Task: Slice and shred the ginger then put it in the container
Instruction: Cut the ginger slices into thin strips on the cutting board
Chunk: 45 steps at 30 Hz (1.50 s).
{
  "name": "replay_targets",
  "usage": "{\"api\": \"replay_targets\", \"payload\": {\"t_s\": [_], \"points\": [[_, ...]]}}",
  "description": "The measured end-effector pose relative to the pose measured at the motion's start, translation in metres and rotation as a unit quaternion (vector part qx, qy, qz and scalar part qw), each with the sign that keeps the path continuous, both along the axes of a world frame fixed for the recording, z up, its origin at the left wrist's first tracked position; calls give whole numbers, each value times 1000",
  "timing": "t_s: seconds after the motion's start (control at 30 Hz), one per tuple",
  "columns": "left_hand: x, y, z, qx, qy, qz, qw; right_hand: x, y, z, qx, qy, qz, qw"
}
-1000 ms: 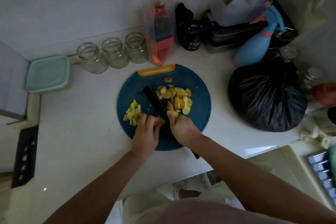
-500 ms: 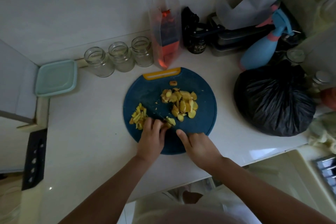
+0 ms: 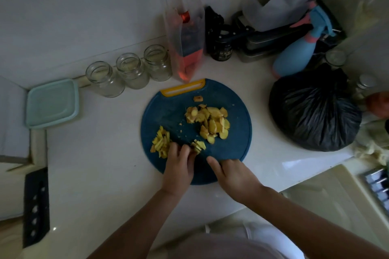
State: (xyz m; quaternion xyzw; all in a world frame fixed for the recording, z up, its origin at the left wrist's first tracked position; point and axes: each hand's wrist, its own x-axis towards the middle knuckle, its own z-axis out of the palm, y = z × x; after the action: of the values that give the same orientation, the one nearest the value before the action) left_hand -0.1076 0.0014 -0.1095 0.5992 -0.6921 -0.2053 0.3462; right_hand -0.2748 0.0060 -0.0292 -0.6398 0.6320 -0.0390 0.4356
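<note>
A round blue cutting board [image 3: 231, 99] with a yellow handle lies on the white counter. A pile of ginger slices [image 3: 212, 122] sits on its right half, and a heap of ginger shreds [image 3: 161, 143] on its left. My left hand [image 3: 179, 166] holds down a small stack of ginger slices [image 3: 199, 145] with curled fingertips. My right hand [image 3: 231, 174] is at the board's near edge, curled round the knife handle with the forefinger stretched forward. The dark blade barely shows against the board. A pale green lidded container [image 3: 52, 103] stands at the far left.
Three empty glass jars [image 3: 130, 70] line the wall behind the board, next to a clear bag [image 3: 186, 48] with red contents. A tied black plastic bag [image 3: 313, 111] and a blue spray bottle [image 3: 299, 52] crowd the right side. A dark strip [image 3: 35, 206] lies on the left.
My right hand has drawn back from the middle of the board to its near edge, taking the knife blade with it. My left hand stays on the small ginger stack.
</note>
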Motion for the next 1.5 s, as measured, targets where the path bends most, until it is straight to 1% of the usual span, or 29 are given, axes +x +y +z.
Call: {"api": "replay_targets", "payload": {"t_s": [0.13,0.3,0.37,0.5,0.6,0.7,0.87,1.03,1.13,1.23,1.3,1.4,1.5], "points": [[5,-3,-1,-16,7,-11,1000,1,-12,7,27,-24,-4,999],[6,-4,-4,-22,29,-18,999,1,-25,16,37,-20,27,999],[5,-4,-5,-20,35,-17,999,5,-24,14,31,-7,45,998],[4,-4,-4,-21,34,-5,999,13,-23,5,26,10,50,998],[5,-3,-8,-20,20,9,1000,23,-33,3,33,40,55,997],[3,-2,-10,-24,11,13,1000,28,-38,-2,26,49,60,997],[1,-3,-10,-30,10,8,999,26,-30,-8,17,30,18,999],[1,-5,-8,-35,11,13,999,31,-33,-6,22,25,2,999],[-2,-5,-5,-33,18,13,999,31,-37,6,53,-5,-48,997],[-2,-2,-2,-33,46,9,998,21,-49,2,100,21,-21,995],[0,-2,-1,-40,54,12,998,19,-54,3,146,26,-29,989],[1,-4,-2,-38,41,18,998,18,-53,3,149,1,-24,989],[-1,-3,0,-25,39,19,999,20,-45,4,138,-26,-45,989]]}}
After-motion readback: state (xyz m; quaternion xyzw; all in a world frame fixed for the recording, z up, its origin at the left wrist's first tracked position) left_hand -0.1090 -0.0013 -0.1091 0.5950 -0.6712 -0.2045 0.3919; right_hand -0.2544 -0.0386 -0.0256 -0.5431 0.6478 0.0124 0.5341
